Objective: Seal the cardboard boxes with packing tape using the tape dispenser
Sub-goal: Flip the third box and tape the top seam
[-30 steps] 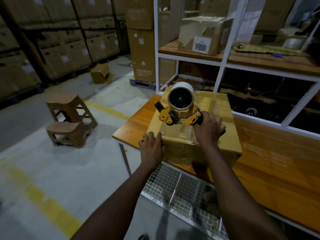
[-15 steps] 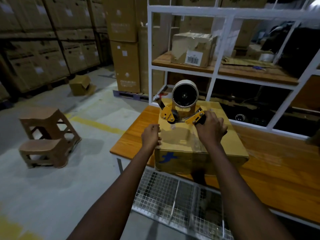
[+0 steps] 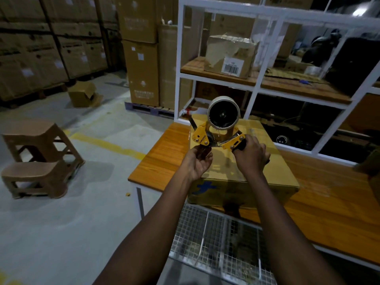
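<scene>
A yellow tape dispenser (image 3: 218,137) hovers just above a cardboard box (image 3: 242,184) on a wooden table (image 3: 158,161). The step probably calls for drawing the tape end free and pressing it flat near the box's front edge. The right hand (image 3: 251,156) grasps the dispenser's black handle. The left hand (image 3: 197,162), palm up, cups under its front roller; whether it pinches tape is unclear.

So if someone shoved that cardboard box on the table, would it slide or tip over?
It would probably slide. The cardboard box looks wide and low and sits flat on the smooth wooden table, so tipping seems unlikely. Its shiny top may feel slippery under a palm. Its weight cannot be judged from here.
</scene>
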